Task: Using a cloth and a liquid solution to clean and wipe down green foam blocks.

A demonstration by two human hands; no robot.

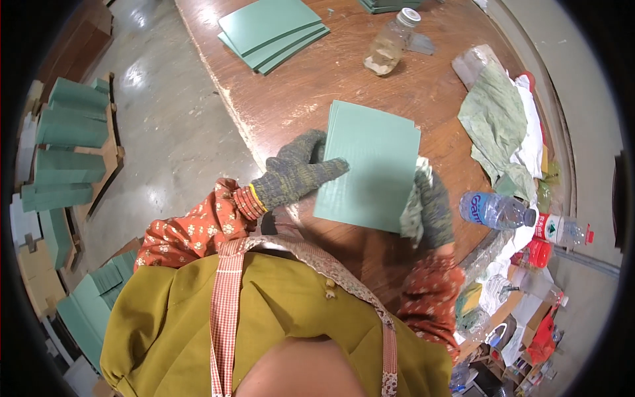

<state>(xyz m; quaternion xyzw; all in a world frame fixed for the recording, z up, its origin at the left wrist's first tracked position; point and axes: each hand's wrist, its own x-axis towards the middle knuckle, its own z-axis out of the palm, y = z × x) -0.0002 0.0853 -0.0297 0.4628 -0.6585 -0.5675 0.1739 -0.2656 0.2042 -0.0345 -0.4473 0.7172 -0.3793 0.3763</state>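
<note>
A small stack of flat green boards (370, 165) is in front of me at the near edge of the wooden table. My left hand (294, 171), in a grey knitted glove, grips the left edge of the stack, its thumb on the top board and its other fingers partly hidden behind. At the right edge is my right hand (436, 208), gloved alike and closed around a crumpled pale cloth (413, 206). The cloth touches the side of the boards. The fingertips of that hand are mostly hidden by the cloth.
More green boards (268, 26) lie at the table's far left, and a capped clear jar (390, 45) stands far right. Along the right edge are a crumpled green cloth (493, 116) and plastic bottles (493, 210). Stacked green pieces (71, 132) stand on a pallet to the left.
</note>
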